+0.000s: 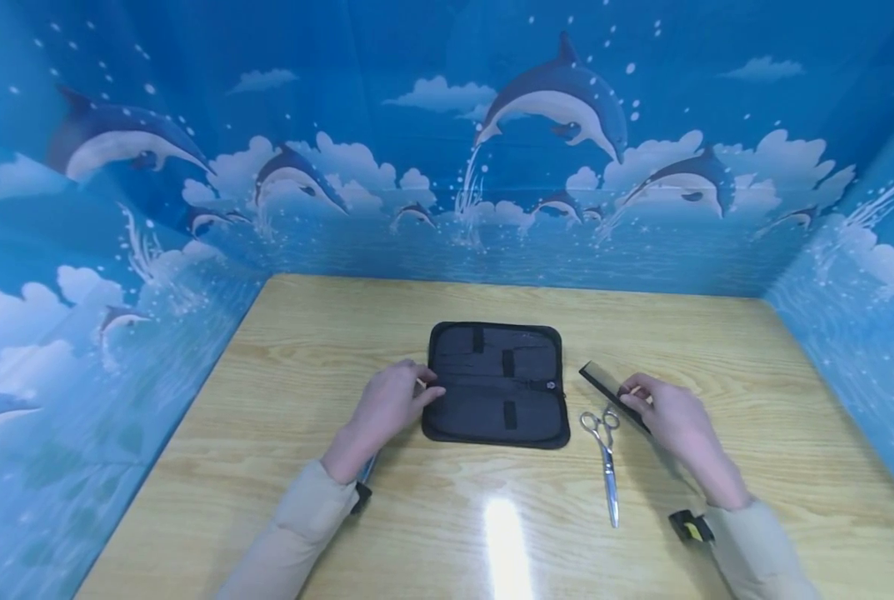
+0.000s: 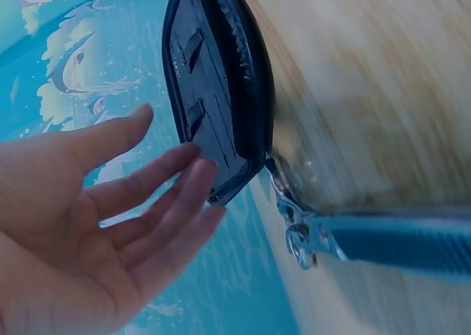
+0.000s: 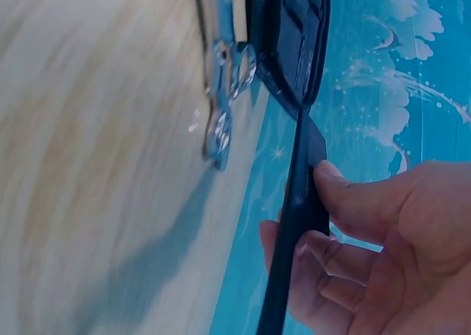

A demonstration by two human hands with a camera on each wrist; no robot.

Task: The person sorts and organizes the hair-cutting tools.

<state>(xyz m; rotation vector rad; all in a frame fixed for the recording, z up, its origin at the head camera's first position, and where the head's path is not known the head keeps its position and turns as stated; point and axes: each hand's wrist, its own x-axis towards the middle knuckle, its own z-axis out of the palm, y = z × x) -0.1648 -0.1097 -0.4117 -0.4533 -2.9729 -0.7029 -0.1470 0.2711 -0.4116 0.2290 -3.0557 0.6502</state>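
Right hand (image 1: 667,414) has the black comb (image 1: 602,384) pinched between thumb and fingers, roughly mid-length, right of the open black case (image 1: 465,417) and above the scissors (image 1: 608,467); looks raised off the tabletop (image 1: 304,333). Left hand (image 1: 392,402) is loosely spread at the case's left edge, holding nothing — can't tell if fingertips touch it. Comb should be light, fairly stiff, probably smooth plastic: a bit slippery, thin teeth likely the weak spot. Grip the solid spine, keep pressure off the teeth. Case looks soft-faced with a firmer rim — I'd take it by that rim.
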